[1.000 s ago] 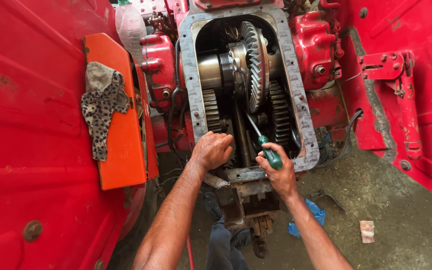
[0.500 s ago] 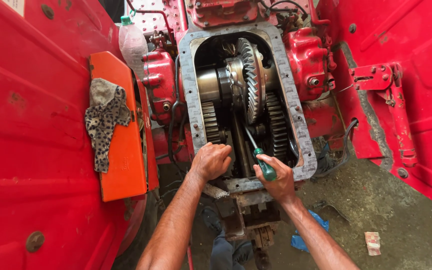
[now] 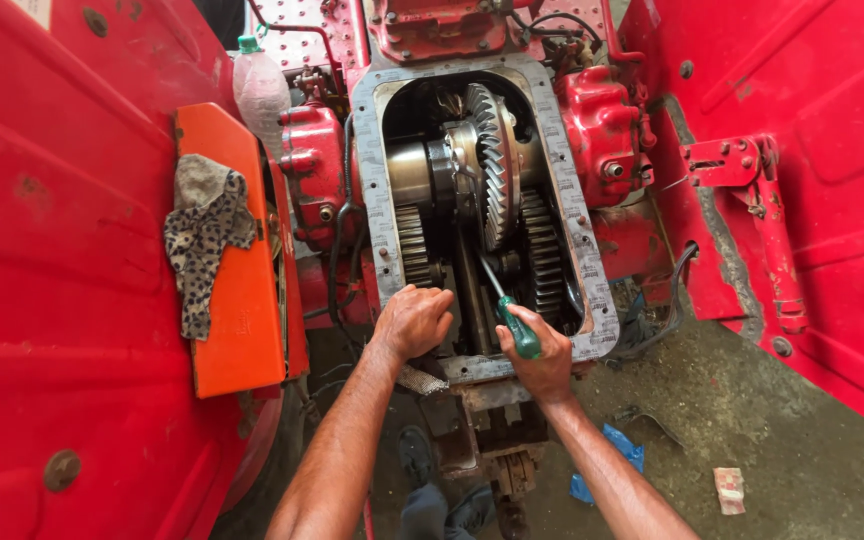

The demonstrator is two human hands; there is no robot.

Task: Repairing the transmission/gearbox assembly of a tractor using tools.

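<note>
Head view: right hand (image 3: pixel 544 355) is fisted around the green handle of a screwdriver (image 3: pixel 510 310), shaft angled up and left into the open gear housing (image 3: pixel 592 300), tip lost among the gears so I cannot tell what it bears on. Left hand (image 3: pixel 414 320) is curled shut at the lower left edge of the opening, knuckles up; whether it grips anything inside is hidden. The hands sit near each other but apart, with the housing's bottom rim between them.

Risks, as I judge them: the screwdriver tip could slip off an oily part and jab toward the left hand, which is close to its line. Fingers sit right beside the toothed spur gears (image 3: pixel 544 262) and below the big bevel ring gear (image 3: pixel 487 165); any rotation of the train would pinch them. Levering hard could chip a tooth or gouge the grey gasket face.

Further out: orange panel (image 3: pixel 242 330) with a spotted rag (image 3: pixel 204 235) draped on it, plastic bottle (image 3: pixel 260 92) wedged above, red bodywork (image 3: pixel 62 250) both sides, scraps on the dirty floor (image 3: pixel 782 440).
</note>
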